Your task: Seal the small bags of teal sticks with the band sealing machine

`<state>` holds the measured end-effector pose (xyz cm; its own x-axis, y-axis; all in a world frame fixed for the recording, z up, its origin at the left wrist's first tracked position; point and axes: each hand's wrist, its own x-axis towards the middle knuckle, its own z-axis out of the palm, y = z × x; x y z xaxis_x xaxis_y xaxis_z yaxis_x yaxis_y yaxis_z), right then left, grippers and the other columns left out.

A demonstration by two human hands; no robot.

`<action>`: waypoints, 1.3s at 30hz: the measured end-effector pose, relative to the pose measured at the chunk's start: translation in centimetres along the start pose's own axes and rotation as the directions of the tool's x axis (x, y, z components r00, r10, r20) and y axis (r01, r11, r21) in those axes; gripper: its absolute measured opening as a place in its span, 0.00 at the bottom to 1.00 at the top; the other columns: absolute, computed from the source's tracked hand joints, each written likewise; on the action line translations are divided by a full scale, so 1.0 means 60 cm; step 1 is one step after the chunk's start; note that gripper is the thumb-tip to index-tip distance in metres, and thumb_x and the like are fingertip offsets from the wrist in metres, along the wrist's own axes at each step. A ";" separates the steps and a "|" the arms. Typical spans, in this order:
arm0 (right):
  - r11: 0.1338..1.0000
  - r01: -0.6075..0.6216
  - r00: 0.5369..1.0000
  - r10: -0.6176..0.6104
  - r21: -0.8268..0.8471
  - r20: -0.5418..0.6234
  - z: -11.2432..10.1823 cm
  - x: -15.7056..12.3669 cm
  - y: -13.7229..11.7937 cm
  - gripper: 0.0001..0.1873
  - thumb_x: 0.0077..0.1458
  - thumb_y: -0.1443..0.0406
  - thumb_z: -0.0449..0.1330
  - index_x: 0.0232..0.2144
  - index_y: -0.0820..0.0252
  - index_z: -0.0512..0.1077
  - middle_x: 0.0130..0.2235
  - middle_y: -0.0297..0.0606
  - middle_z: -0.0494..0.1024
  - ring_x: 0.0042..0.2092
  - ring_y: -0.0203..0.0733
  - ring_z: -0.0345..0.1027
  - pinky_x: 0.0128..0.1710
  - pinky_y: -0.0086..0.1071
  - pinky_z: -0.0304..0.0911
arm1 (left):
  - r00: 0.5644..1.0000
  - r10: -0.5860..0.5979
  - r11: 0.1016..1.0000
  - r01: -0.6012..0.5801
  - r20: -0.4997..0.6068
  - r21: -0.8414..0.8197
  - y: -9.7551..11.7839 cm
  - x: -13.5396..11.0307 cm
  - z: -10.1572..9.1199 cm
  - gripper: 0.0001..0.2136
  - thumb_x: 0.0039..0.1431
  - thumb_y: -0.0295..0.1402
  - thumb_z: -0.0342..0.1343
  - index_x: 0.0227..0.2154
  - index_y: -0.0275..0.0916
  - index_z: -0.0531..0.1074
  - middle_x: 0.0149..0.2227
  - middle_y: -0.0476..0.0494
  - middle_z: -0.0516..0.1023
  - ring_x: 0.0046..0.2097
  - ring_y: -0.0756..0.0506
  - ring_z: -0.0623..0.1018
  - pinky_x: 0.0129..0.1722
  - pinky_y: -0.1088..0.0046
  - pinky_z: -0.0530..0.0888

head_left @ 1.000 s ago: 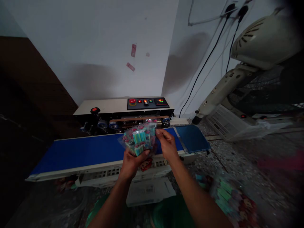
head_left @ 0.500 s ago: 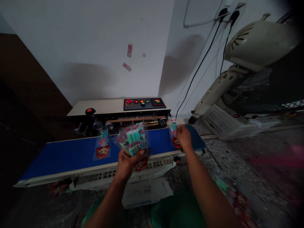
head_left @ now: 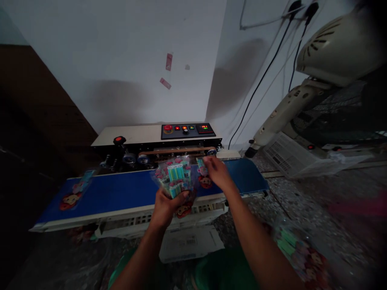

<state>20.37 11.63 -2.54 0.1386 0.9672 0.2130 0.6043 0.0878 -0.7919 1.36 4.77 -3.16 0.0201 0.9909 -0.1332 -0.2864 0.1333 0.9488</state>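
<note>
L hand (head_left: 165, 207) is closed round the lower part of a fanned stack of clear plastic packets w/ teal-striped contents (head_left: 175, 173), thumb on front, over the long flat blue belt (head_left: 121, 191). R hand (head_left: 218, 172), thumb & fingers nearly tog., pinches the top of a single clear plastic packet w/ red-haired cartoon face (head_left: 205, 182), just R of stack, nr the long white-and-black machine (head_left: 134, 136). Another red-haired-face packet (head_left: 71, 199) lies at belt's L end.

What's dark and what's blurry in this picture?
In the head view, the room is dim and the upper-right corner goes black; in the head view, soft shadows fall on the wall; in the head view, the pink patch at right is blurry, while the packets in the left hand look clearer.
</note>
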 end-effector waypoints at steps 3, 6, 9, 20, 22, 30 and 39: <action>0.873 -0.033 0.957 -0.112 0.487 0.266 0.008 -0.047 -0.040 0.20 0.56 0.50 0.49 0.37 0.55 0.73 0.33 0.34 0.75 0.37 0.39 0.68 0.37 0.31 0.61 | 0.998 0.055 0.998 -0.055 -0.008 0.020 -0.001 0.000 0.000 0.17 0.39 0.31 0.66 0.36 0.33 0.74 0.33 0.43 0.81 0.33 0.43 0.79 0.35 0.69 0.76; 0.769 -0.062 0.956 -0.138 0.636 0.259 0.022 -0.068 -0.058 0.16 0.52 0.52 0.56 0.29 0.57 0.74 0.28 0.31 0.73 0.33 0.37 0.65 0.35 0.30 0.59 | 0.998 0.068 0.998 -0.068 -0.008 0.012 0.000 -0.003 0.001 0.16 0.39 0.32 0.66 0.35 0.33 0.75 0.31 0.44 0.81 0.32 0.44 0.79 0.33 0.70 0.75; 0.703 -0.047 0.990 -0.061 0.710 0.126 0.038 -0.067 -0.059 0.11 0.48 0.56 0.61 0.27 0.57 0.74 0.26 0.29 0.72 0.31 0.35 0.62 0.34 0.29 0.58 | 0.998 0.062 0.998 -0.061 0.005 -0.030 -0.003 -0.005 0.003 0.17 0.38 0.31 0.67 0.35 0.34 0.75 0.32 0.44 0.81 0.32 0.45 0.79 0.35 0.70 0.75; 0.595 0.005 0.993 0.095 0.804 -0.076 0.063 -0.070 -0.049 0.12 0.47 0.57 0.62 0.24 0.59 0.69 0.25 0.29 0.68 0.30 0.33 0.59 0.32 0.28 0.56 | 0.997 0.056 0.994 -0.052 0.044 -0.096 -0.005 -0.002 0.005 0.15 0.42 0.29 0.65 0.36 0.34 0.75 0.34 0.44 0.81 0.34 0.45 0.79 0.37 0.70 0.75; 0.601 0.013 0.985 0.129 0.799 -0.113 0.065 -0.068 -0.047 0.13 0.49 0.55 0.59 0.25 0.59 0.67 0.26 0.29 0.67 0.30 0.33 0.59 0.33 0.28 0.56 | 0.998 0.055 0.994 -0.052 0.031 -0.099 -0.007 -0.002 0.005 0.15 0.42 0.30 0.65 0.35 0.34 0.75 0.32 0.45 0.81 0.32 0.45 0.79 0.36 0.70 0.75; 0.982 0.047 0.877 0.047 0.184 -0.478 -0.010 -0.030 -0.005 0.17 0.58 0.53 0.45 0.32 0.58 0.64 0.28 0.32 0.67 0.32 0.37 0.60 0.33 0.28 0.54 | 1.000 0.013 0.998 -0.014 -0.015 -0.066 -0.011 -0.001 -0.001 0.16 0.39 0.31 0.67 0.35 0.34 0.75 0.31 0.43 0.81 0.31 0.43 0.79 0.33 0.68 0.76; 0.791 -0.362 0.927 0.251 -0.493 -0.278 -0.073 0.057 0.105 0.17 0.62 0.61 0.41 0.41 0.65 0.64 0.34 0.46 0.75 0.37 0.44 0.70 0.34 0.31 0.55 | 0.997 -0.041 0.998 0.044 0.058 -0.051 0.002 -0.002 -0.001 0.13 0.40 0.31 0.66 0.32 0.35 0.76 0.30 0.43 0.81 0.33 0.41 0.80 0.33 0.67 0.76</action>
<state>28.09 14.46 -4.28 0.4984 0.8524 0.1583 0.8147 -0.3980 -0.4218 1.27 4.64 -3.05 0.0872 0.9840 -0.1554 -0.3335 0.1759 0.9262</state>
